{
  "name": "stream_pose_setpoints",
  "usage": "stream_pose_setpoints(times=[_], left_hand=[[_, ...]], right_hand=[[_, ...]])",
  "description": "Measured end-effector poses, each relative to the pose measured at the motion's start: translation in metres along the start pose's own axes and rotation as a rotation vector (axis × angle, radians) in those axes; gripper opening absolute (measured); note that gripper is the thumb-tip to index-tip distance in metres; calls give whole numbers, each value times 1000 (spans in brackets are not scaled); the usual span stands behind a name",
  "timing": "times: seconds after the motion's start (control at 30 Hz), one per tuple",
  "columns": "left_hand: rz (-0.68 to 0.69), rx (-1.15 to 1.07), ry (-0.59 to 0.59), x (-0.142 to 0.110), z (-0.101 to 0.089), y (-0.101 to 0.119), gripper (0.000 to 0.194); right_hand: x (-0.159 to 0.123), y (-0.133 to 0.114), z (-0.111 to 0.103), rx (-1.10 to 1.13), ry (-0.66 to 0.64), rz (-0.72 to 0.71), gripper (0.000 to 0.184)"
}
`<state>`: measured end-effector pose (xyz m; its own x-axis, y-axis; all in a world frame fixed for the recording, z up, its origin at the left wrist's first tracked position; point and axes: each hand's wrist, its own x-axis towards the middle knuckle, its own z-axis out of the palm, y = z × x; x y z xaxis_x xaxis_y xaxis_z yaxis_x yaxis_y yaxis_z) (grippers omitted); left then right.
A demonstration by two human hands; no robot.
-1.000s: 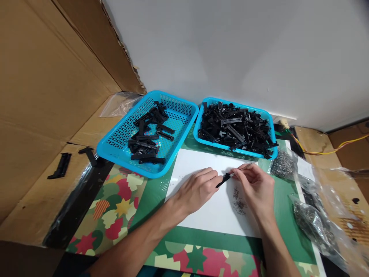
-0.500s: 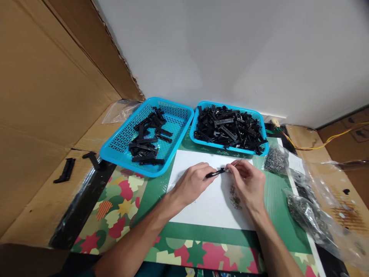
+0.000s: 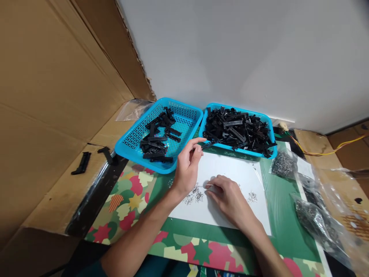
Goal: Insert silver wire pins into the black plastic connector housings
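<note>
My left hand (image 3: 187, 167) is closed around a slim black plastic part (image 3: 208, 145) that sticks out past its fingertips, close to the front rim of the right basket. Over the white sheet (image 3: 230, 163), my right hand (image 3: 227, 196) pinches a thin, light-coloured metal tool (image 3: 210, 185), its exact kind too small to make out. The tool's tip points left, near a pile of small shiny metal pieces (image 3: 197, 194). A second cluster of small metal pieces (image 3: 252, 197) lies right of my right hand.
A blue basket (image 3: 122, 148) on the left holds some black parts; another blue basket (image 3: 273, 132) is heaped with them. Clear bags of small metal pieces (image 3: 284, 163) lie at the right. Two black parts (image 3: 82, 163) rest on cardboard at the left. A grey wall (image 3: 219, 50) stands behind.
My hands have separated. The left, with the black part, rose and moved away from the tool; the right moved down and left to the metal pieces. The view has shifted slightly.
</note>
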<state>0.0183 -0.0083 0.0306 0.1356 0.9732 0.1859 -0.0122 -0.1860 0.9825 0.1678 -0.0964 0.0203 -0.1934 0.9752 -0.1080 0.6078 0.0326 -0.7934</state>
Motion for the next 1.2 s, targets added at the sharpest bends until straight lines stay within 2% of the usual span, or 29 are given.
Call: stream_pose_setpoints(times=[0.2, 0.33, 0.43, 0.57, 0.73, 0.97, 1.13, 1.2], left_hand=[[4, 32, -15, 0, 0, -1, 23], [-14, 64, -61, -1, 0, -2, 22], [-31, 88, -133, -2, 0, -3, 19], [-40, 127, -242, -5, 2, 0, 10], [-57, 126, -363, -9, 7, 4, 18], [-102, 59, -411, -14, 14, 0, 23], [-148, 20, -410, -15, 14, -1, 23], [-156, 22, -407, -15, 14, -1, 22]], right_hand=[[1, 3, -2, -21, -36, 33, 21], [-1, 6, -14, 60, -17, 61, 15], [-2, 6, -27, 161, 11, 75, 17], [0, 8, -42, 304, 110, 95, 20], [7, 13, -55, 301, 320, 62, 19], [11, 13, -41, 378, 463, -3, 11], [9, 16, -33, 300, 565, -79, 9], [8, 18, -34, 264, 558, -125, 12]])
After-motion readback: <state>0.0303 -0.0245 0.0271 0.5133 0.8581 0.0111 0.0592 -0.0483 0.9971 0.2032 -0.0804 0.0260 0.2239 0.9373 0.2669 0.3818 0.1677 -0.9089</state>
